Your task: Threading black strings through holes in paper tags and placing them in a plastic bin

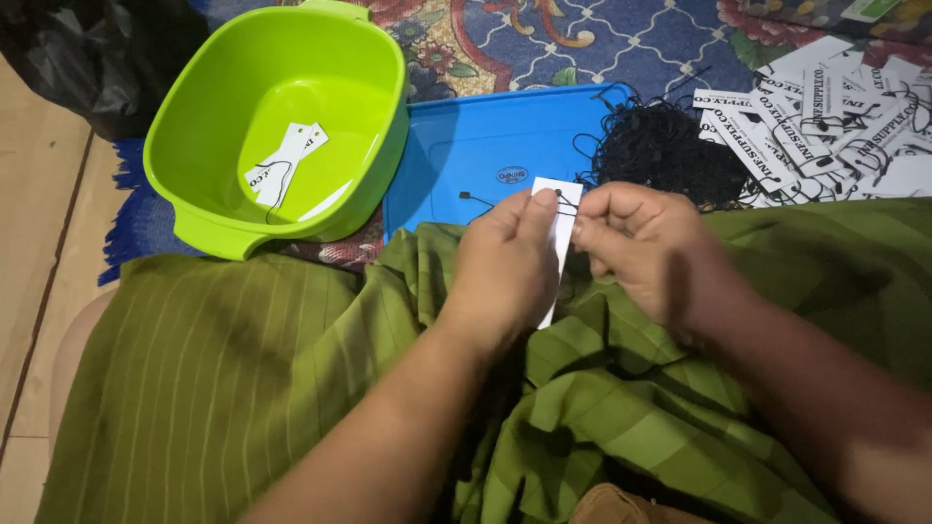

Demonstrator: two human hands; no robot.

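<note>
Two hands, left hand (505,257) and right hand (636,243), are pinched on one white paper tag (561,228) at frame centre, with black string (565,202) at its top (barely visible). Judged risk: string slipped from fingertips, tag torn at its hole.

Bare forearms; striped olive-green cloth (243,388) covers the lap.

One head-worn camera looks steeply down from close above the lap; it faces forward across green cloth (243,369) towards the patterned rug (602,44) at the frame's top.
</note>
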